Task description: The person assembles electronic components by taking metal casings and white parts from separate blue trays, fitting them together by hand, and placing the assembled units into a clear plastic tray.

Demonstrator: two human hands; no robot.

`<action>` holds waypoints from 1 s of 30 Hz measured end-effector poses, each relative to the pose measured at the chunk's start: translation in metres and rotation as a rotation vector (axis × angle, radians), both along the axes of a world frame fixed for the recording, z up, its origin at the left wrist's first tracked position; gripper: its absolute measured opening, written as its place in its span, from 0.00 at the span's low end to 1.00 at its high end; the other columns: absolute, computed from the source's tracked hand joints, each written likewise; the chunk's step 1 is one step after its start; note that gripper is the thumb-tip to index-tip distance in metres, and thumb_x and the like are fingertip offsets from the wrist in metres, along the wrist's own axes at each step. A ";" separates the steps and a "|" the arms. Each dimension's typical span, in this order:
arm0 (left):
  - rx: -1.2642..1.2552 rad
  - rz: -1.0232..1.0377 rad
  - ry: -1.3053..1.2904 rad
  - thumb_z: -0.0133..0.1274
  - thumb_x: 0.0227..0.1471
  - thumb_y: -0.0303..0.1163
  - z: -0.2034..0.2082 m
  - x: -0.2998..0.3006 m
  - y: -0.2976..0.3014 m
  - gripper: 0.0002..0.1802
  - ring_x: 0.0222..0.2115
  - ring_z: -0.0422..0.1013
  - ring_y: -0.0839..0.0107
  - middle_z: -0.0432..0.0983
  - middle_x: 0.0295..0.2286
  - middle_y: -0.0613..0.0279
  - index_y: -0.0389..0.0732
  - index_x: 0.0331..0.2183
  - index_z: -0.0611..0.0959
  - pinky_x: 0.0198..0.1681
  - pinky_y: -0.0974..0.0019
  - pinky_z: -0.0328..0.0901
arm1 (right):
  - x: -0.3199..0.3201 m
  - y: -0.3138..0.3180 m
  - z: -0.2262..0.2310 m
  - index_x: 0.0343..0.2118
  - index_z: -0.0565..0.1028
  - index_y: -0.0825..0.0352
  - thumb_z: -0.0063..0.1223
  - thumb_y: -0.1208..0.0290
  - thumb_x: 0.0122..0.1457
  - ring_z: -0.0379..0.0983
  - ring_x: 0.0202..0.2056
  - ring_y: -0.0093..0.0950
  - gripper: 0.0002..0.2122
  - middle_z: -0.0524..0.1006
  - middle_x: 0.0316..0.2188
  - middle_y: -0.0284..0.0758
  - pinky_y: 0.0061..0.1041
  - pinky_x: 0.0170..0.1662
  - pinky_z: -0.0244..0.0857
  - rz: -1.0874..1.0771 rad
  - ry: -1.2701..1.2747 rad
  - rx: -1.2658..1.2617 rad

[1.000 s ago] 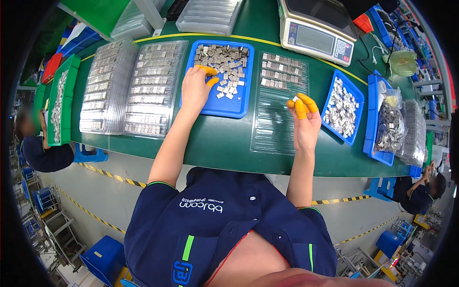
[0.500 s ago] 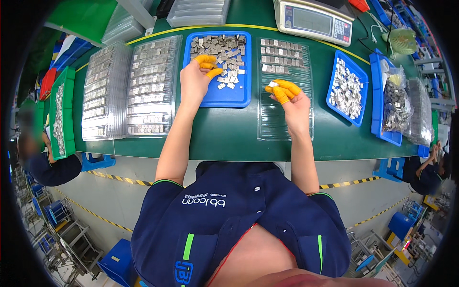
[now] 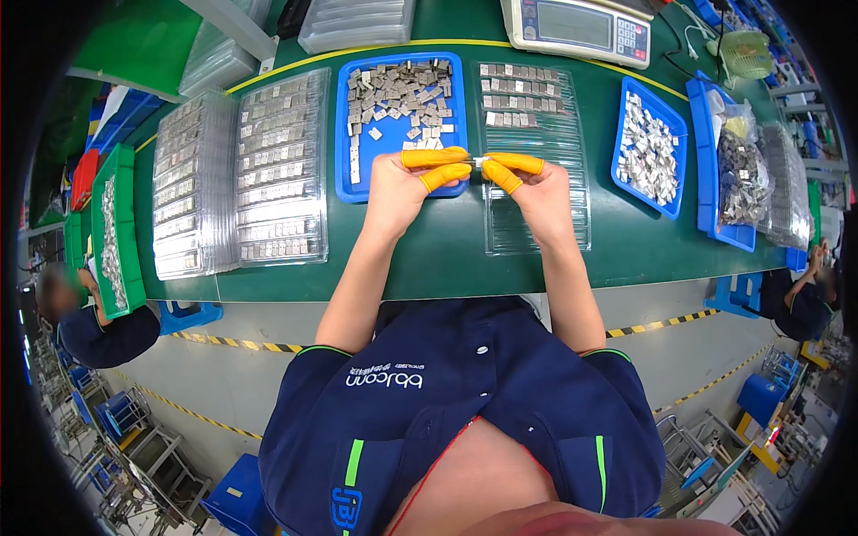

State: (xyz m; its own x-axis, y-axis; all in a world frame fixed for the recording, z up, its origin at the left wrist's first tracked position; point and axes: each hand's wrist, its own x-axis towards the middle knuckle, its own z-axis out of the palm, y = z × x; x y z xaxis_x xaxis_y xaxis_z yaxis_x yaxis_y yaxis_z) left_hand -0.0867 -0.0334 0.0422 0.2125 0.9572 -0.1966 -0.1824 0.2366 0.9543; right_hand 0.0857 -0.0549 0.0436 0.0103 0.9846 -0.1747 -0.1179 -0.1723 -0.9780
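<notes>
My left hand (image 3: 399, 192) and my right hand (image 3: 543, 198) meet fingertip to fingertip, with yellow finger cots on thumbs and fingers. Pinched between them is a small silvery metal piece (image 3: 477, 163); whether there is more than one is hidden by the fingers. Below and to the left lies a blue tray (image 3: 402, 184) holding many loose small metal pieces (image 3: 398, 89), some lined up along its left side. Under my right hand is a clear plastic blister tray (image 3: 536, 234); its far rows hold metal pieces (image 3: 511, 118), its near rows none.
Filled blister trays (image 3: 281, 161) stand stacked at left, beside a green bin (image 3: 134, 241). On the right are a blue tray of whitish pieces (image 3: 648, 152) and a blue bin with bagged parts (image 3: 742, 192). A scale (image 3: 576, 31) sits at the back. Other people sit at both sides.
My left hand has moved right and nearer from over the loose pieces. My right hand has shifted slightly left, and their fingertips now meet at the small piece. The view has shifted slightly.
</notes>
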 end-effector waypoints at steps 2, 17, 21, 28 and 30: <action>0.006 -0.003 0.031 0.54 0.41 0.20 0.001 0.001 -0.001 0.12 0.28 0.73 0.71 0.75 0.28 0.54 0.28 0.33 0.78 0.33 0.75 0.68 | 0.002 -0.002 0.000 0.33 0.75 0.73 0.55 0.78 0.46 0.70 0.30 0.18 0.09 0.76 0.29 0.34 0.15 0.36 0.63 0.002 -0.018 0.012; 0.033 -0.054 0.090 0.53 0.42 0.20 -0.011 0.003 -0.007 0.10 0.25 0.72 0.74 0.76 0.27 0.55 0.29 0.31 0.79 0.30 0.76 0.67 | 0.014 -0.005 0.003 0.32 0.75 0.74 0.57 0.80 0.44 0.71 0.29 0.20 0.10 0.76 0.27 0.34 0.16 0.35 0.65 0.162 -0.099 -0.084; -0.040 -0.198 -0.056 0.53 0.43 0.21 -0.004 0.001 -0.009 0.09 0.24 0.72 0.73 0.76 0.26 0.55 0.29 0.31 0.79 0.28 0.75 0.67 | 0.021 -0.006 -0.009 0.32 0.75 0.73 0.57 0.79 0.44 0.71 0.32 0.21 0.10 0.76 0.29 0.34 0.17 0.37 0.64 0.229 0.046 -0.076; -0.135 -0.291 -0.151 0.54 0.42 0.21 -0.001 0.006 -0.015 0.09 0.24 0.72 0.72 0.75 0.25 0.54 0.29 0.31 0.78 0.28 0.74 0.68 | 0.022 -0.012 -0.014 0.29 0.75 0.74 0.58 0.81 0.41 0.71 0.32 0.22 0.09 0.75 0.30 0.36 0.19 0.39 0.64 0.315 0.485 -0.201; -0.157 -0.268 -0.088 0.54 0.42 0.22 0.002 0.007 -0.016 0.10 0.24 0.72 0.72 0.75 0.25 0.54 0.29 0.31 0.78 0.29 0.74 0.68 | 0.022 -0.013 -0.013 0.29 0.75 0.74 0.58 0.82 0.41 0.71 0.32 0.22 0.09 0.75 0.29 0.35 0.18 0.39 0.64 0.280 0.351 -0.178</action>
